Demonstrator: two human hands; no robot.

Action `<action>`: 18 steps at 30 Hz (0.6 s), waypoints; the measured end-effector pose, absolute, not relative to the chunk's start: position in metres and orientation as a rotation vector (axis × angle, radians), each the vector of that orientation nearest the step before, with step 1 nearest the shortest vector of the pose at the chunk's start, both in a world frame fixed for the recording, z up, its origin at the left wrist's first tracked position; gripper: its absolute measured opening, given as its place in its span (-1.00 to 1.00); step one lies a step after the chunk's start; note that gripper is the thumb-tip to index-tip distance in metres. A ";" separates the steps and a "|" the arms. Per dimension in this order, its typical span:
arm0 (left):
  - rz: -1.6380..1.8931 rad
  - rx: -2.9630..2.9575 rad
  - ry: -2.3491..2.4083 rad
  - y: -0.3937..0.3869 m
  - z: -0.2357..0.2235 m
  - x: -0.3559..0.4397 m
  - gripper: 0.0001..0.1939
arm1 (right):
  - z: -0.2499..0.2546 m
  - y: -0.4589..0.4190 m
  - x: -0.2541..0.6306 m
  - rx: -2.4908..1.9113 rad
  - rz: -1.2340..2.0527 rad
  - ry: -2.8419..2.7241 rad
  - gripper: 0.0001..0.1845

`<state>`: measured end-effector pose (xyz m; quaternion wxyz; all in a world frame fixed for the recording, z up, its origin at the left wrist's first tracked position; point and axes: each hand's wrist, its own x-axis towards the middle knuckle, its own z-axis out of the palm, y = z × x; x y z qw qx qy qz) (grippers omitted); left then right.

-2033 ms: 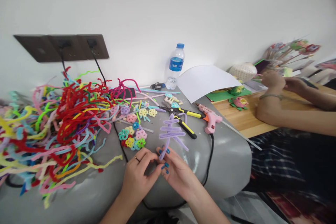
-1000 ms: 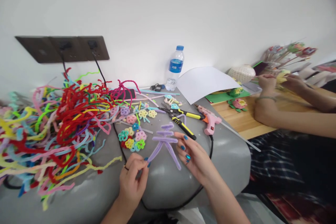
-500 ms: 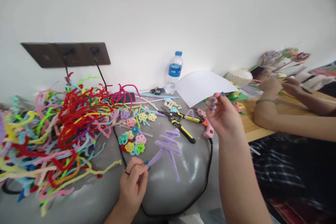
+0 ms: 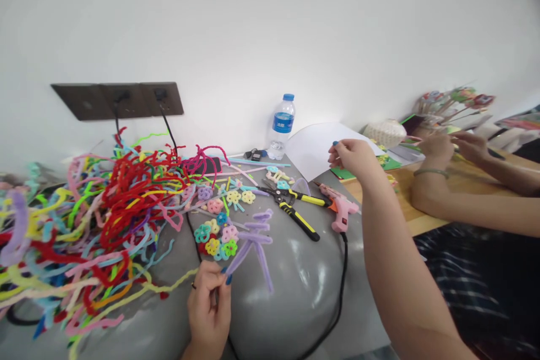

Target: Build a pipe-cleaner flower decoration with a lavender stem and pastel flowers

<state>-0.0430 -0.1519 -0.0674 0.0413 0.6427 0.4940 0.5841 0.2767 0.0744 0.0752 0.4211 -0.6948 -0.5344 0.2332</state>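
Note:
My left hand (image 4: 208, 298) pinches the end of a purple pipe cleaner (image 4: 255, 239) between thumb and index finger. That pipe cleaner is bent into zigzags, with two long legs hanging below. Over the edge of the white paper (image 4: 314, 149), my right hand (image 4: 352, 156) is closed with its fingertips together; anything in them is too small or hidden to make out. Below that hand lies a pink glue gun (image 4: 343, 211). Yellow-and-black pliers (image 4: 297, 216) rest beside it. Small pipe-cleaner flowers (image 4: 217, 236) cluster behind my left hand.
A large tangle of coloured pipe cleaners (image 4: 126, 197) covers the left side. A water bottle (image 4: 282, 126) stands against the wall. The glue gun's black cord (image 4: 337, 309) loops across the grey surface. At right, another person's hands (image 4: 439, 149) work above a wooden table (image 4: 407, 205).
My right hand has reached forward toward the paper and turned, uncovering more of the glue gun. My left hand, still pinching the purple pipe cleaner, has shifted slightly left. The view has tilted slightly.

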 end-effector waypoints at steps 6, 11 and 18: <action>1.910 1.746 1.475 -0.154 -0.073 -0.044 -0.86 | 0.086 0.095 0.298 -2.061 0.286 -1.383 -0.73; 1.979 1.885 1.478 -0.151 -0.065 -0.059 -0.88 | 0.090 0.097 0.291 -2.093 0.372 -1.600 -0.69; 1.713 2.406 1.481 -0.144 -0.037 -0.065 -0.78 | 0.089 0.076 0.268 -2.219 0.410 -2.018 -0.58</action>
